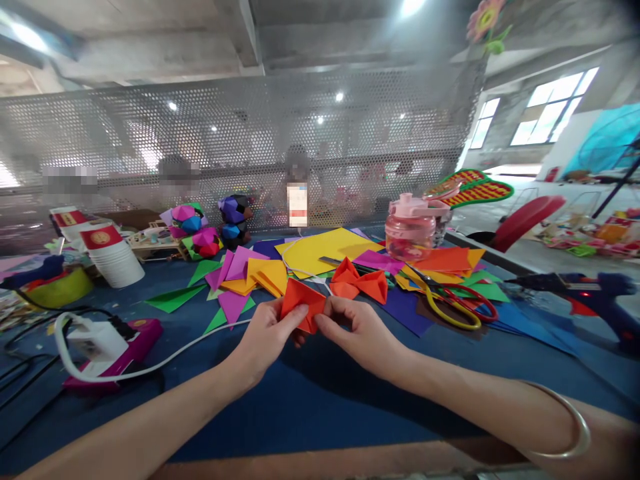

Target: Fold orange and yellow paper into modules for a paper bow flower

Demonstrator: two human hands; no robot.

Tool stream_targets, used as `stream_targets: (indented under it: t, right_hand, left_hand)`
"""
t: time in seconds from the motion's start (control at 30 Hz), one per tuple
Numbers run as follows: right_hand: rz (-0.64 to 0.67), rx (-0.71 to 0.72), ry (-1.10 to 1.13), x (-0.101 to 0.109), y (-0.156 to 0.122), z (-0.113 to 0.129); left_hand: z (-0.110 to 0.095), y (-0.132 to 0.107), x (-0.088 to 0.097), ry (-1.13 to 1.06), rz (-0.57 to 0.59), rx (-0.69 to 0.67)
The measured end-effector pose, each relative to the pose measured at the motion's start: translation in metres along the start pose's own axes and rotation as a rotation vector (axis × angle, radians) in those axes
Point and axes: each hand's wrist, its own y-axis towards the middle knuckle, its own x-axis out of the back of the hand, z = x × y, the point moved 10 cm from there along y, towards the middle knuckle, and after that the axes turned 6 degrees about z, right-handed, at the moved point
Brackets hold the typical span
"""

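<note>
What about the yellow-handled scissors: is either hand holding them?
No, the left hand holds the folded orange paper, the right hand touches its edge, and the yellow-handled scissors lie farther right, untouched.

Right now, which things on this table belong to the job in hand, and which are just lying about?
Likely in the job:
orange folded paper, held in the left hand, right hand at its edge
folded orange pieces just beyond
purple folded pieces

Apparently just lying about:
stacked paper cups
pink bottle
magenta power strip
</note>
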Motion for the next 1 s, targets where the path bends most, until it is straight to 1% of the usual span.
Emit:
stream_targets:
  t: [0.1,0.2,0.27,0.33,0.43,0.6,0.63,0.73,0.9,1.0]
  right_hand:
    - [-0.005,0.033,-0.023,0.001,0.001,0.002]
    - [-0.094,0.100,-0.080,0.012,0.000,0.009]
    - [-0.137,0.182,-0.141,0.017,-0.002,0.017]
    - [-0.132,0.285,-0.210,0.016,-0.005,0.028]
    - [-0.101,0.407,-0.304,0.013,-0.010,0.040]
    - [-0.150,0.598,-0.526,0.013,-0.022,0.061]
    - [-0.157,0.614,-0.552,0.013,-0.023,0.063]
    - [-0.149,0.606,-0.574,0.013,-0.023,0.063]
    - [-0.107,0.556,-0.578,0.008,-0.018,0.057]
    - [-0.081,0.513,-0.582,0.005,-0.017,0.056]
  left_hand:
    - [0.002,0.001,0.004,-0.010,-0.010,0.021]
    - [0.008,0.002,0.008,-0.049,-0.020,0.080]
    - [0.013,0.002,0.010,-0.081,-0.025,0.121]
    - [0.017,0.001,0.010,-0.110,-0.023,0.154]
    - [0.020,-0.001,0.004,-0.146,-0.001,0.191]
    - [0.024,-0.004,-0.010,-0.185,0.083,0.235]
    - [0.023,-0.004,-0.013,-0.187,0.102,0.235]
    - [0.019,-0.004,-0.016,-0.183,0.136,0.211]
    - [0.012,0.003,-0.007,-0.121,0.083,0.128]
    - [0.013,0.006,-0.007,-0.072,0.097,0.107]
